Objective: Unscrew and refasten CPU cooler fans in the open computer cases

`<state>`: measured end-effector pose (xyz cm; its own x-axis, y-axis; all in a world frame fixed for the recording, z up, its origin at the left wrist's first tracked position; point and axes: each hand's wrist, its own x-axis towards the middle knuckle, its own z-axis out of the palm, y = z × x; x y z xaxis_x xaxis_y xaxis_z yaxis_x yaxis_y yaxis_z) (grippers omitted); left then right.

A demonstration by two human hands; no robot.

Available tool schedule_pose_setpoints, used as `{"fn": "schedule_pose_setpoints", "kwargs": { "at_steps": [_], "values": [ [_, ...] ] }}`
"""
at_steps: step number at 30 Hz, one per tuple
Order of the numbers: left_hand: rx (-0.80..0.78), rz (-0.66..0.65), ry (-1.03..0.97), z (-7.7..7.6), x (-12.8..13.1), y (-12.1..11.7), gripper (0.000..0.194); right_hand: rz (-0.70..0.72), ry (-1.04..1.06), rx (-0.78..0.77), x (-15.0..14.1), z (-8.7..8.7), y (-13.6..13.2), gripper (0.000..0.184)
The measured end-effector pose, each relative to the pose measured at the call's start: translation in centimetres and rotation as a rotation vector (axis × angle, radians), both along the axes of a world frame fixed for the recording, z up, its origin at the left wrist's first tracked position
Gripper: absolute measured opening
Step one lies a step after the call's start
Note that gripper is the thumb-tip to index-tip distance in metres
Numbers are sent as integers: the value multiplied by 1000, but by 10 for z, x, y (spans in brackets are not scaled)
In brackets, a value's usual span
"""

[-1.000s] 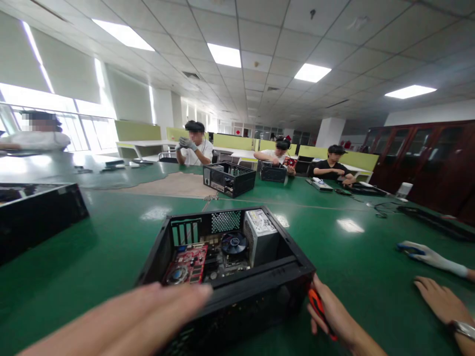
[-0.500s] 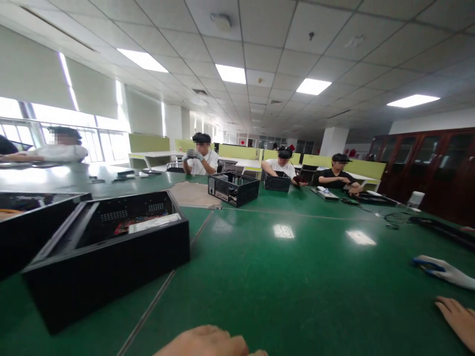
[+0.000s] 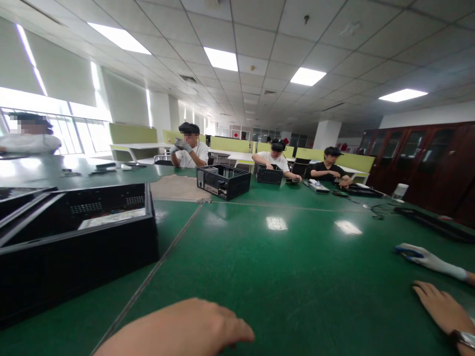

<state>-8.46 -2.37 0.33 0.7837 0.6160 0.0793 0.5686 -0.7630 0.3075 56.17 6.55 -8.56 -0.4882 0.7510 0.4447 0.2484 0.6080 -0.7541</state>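
My left hand (image 3: 185,326) is at the bottom middle, back upward, over the green table (image 3: 282,267). Its forefinger stretches to the right; the other fingers are partly hidden, and nothing shows in it. At the lower right, my right hand (image 3: 441,306) rests palm down with fingers extended and holds nothing. A wristwatch (image 3: 465,341) is on that wrist. Just beyond it lies another person's hand in a white glove (image 3: 432,262), with blue at the fingers. To the left of my left hand stands an open black computer case (image 3: 85,267), a pale flat part (image 3: 111,217) inside.
Another open computer case (image 3: 224,182) stands farther back beside a brown sheet (image 3: 170,188). Across the table, co-workers handle parts, one at a black case (image 3: 269,175). Cables (image 3: 378,210) and a long black panel (image 3: 434,222) lie at the right. A seam (image 3: 163,262) crosses the tabletop.
The view has turned right, so the cases sit farther left. More of my left hand and its forefinger shows, and my right wrist with the watch has come into view.
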Motion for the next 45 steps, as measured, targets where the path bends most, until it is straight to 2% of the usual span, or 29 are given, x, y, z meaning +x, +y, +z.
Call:
{"fn": "schedule_pose_setpoints", "kwargs": {
  "at_steps": [2,3,4,6,8,10,12,15,19,22,24,28,33,36,39,42,45],
  "values": [
    [-346,-42,-28,-15,13,35,35,-76,21,98,6,-2,3,40],
    [-467,-5,-161,-31,19,55,32,-98,24,144,10,-3,4,42],
    [-499,94,-350,-50,25,74,33,-117,24,185,14,-5,6,43],
    [-402,359,-673,-91,32,107,45,-160,25,254,24,-11,8,44],
    [-402,411,-713,-124,35,124,53,-205,26,309,32,-18,10,44],
    [-433,393,-680,-141,35,127,55,-241,27,351,40,-24,13,44],
    [-467,355,-629,-143,34,120,53,-266,28,388,46,-29,16,43],
    [-480,289,-506,-137,36,109,44,-298,21,428,50,-32,17,36],
    [-416,240,-317,-132,39,105,34,-329,-25,459,46,-26,13,26],
    [-369,219,-258,-132,41,106,31,-316,-78,492,38,-20,11,20],
    [-342,213,-240,-133,41,106,31,-288,-98,529,30,-16,14,27],
    [-308,214,-213,-136,41,106,28,-225,-86,617,14,-10,21,56],
    [-245,190,-187,-139,40,108,26,-149,-157,630,-5,8,16,56],
    [-232,186,-177,-139,40,108,25,-89,-217,615,-24,16,10,63],
    [-230,183,-171,-138,40,107,25,-80,-263,594,-54,18,11,65],
    [-240,183,-170,-138,40,107,25,-134,-289,567,-92,25,34,68],
    [-241,183,-167,-137,41,106,24,-181,-330,521,-129,48,73,69]
  ]
}}
